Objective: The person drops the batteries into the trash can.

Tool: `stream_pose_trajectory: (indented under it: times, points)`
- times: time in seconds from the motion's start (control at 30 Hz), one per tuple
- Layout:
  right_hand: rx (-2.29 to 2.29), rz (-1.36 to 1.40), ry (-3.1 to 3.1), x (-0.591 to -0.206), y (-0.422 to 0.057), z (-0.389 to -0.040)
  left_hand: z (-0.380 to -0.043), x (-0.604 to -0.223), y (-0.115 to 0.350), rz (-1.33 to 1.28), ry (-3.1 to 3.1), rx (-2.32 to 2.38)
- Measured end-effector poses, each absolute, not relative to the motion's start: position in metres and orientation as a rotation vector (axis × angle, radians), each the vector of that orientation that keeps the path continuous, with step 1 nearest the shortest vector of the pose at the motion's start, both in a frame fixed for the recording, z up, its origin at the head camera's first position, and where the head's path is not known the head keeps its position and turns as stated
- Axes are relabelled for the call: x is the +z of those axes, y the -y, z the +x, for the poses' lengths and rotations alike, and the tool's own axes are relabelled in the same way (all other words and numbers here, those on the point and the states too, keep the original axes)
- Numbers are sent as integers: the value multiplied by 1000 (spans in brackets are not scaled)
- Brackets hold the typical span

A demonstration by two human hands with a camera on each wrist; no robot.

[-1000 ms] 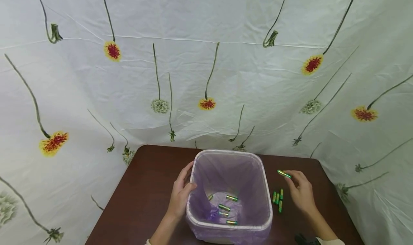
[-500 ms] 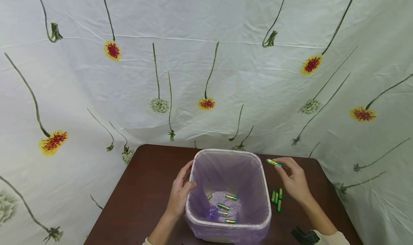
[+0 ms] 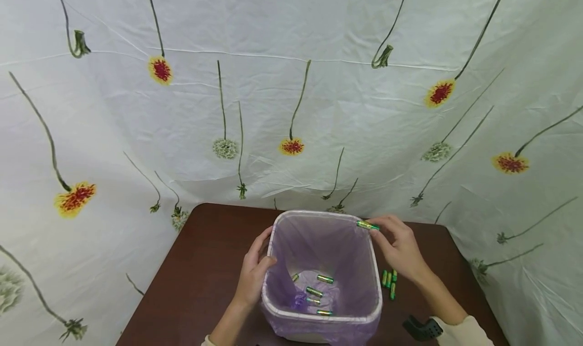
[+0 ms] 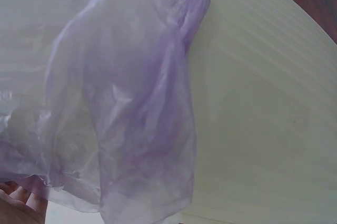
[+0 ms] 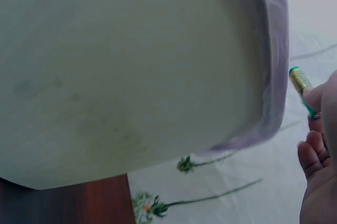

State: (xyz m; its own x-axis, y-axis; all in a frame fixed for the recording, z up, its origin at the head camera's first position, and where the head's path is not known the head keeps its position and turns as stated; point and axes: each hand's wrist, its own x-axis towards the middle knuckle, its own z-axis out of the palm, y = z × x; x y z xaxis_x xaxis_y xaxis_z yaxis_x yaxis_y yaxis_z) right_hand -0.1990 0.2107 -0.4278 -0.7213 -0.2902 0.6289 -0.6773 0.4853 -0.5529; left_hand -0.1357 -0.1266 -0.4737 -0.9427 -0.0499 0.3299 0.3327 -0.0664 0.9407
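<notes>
A pale trash bin (image 3: 377, 285) lined with a thin purple bag (image 3: 319, 240) stands on the table. My left hand (image 3: 252, 272) grips its left rim, thumb over the edge and fingers outside. Between thumb and fingertips, my right hand (image 3: 401, 247) pinches a green and gold battery (image 3: 367, 225) at the bin's far right corner. In the right wrist view the battery (image 5: 299, 80) sticks out past the thumb, just beyond the rim. Several like batteries (image 3: 315, 291) lie on the bin's bottom. More loose batteries (image 3: 388, 278) form a small cluster right of the bin.
The dark brown table (image 3: 200, 265) has a rounded far edge. Behind it hangs a white cloth (image 3: 255, 98) printed with flowers. A black strap (image 3: 422, 329) sits by the right sleeve. In the left wrist view, a loose fold of bag (image 4: 142, 129) hangs outside the bin.
My right hand has carried the pinched battery leftward and slightly away from me, from above the table to the bin's rim. My left hand keeps its grip on the bin.
</notes>
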Motion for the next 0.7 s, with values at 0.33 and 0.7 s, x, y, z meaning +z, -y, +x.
stream_pose_trajectory:
  times: [0.33,0.7]
  points:
    - [1070,1052,2306,-415,-188,-208,-135,-474,126,-341,1934,-2087]
    - [992,1163,2295,-407,-164,-217,-134,-475,127,-362,1914,-2094]
